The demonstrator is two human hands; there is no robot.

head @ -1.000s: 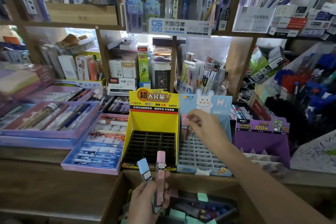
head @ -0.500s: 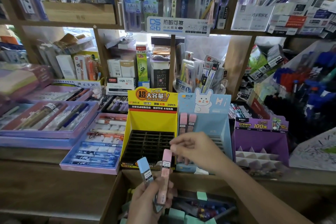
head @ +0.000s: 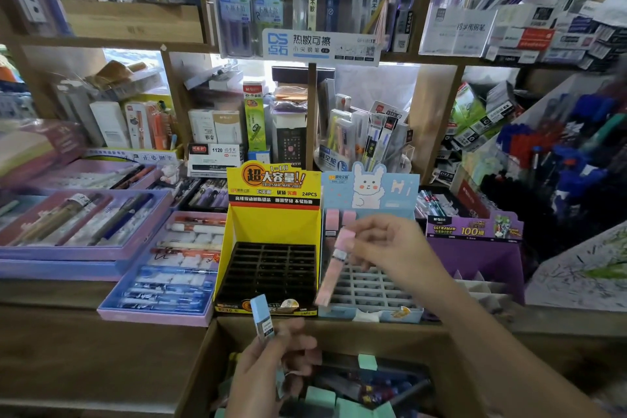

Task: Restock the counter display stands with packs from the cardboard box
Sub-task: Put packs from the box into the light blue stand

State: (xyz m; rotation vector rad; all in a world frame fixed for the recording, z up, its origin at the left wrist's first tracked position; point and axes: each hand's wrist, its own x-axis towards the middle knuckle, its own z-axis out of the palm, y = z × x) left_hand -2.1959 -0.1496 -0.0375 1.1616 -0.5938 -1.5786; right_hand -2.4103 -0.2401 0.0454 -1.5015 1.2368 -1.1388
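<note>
The cardboard box (head: pixel 356 336) stands open at the near edge of the wooden bench (head: pixel 84 332), and in it lie pale green packs (head: pixel 320 395) among a jumble of dark pens (head: pixel 373 387). Just behind it on the bench stand three display stands side by side. The yellow stand (head: pixel 271 224) shows a black grid of cells. The blue stand (head: pixel 403 204), with a white rabbit on its header card, has a grey grid with two pink packs (head: pixel 331 220) upright at the back left. The purple stand (head: pixel 475 254) is on the right. Left of the yellow stand lies a lilac tray (head: pixel 152 316) of boxed pens, with more trays beyond it, and crowded shelves (head: pixel 101 44) of stationery rise behind. The right hand (head: pixel 390 244) reaches in from the lower right over the blue stand, forearm crossing the box corner. Its grip is closed, with fingertips pinching the upper end of a long pink pack (head: pixel 330 278) that hangs tilted, lower end toward the front left of the grey grid and above it. The left hand (head: pixel 268 373) is raised over the box, palm side turned away, its grip closed round the lower part of a light blue pack (head: pixel 262 319) that stands up above the fingers in front of the yellow stand's base.
</note>
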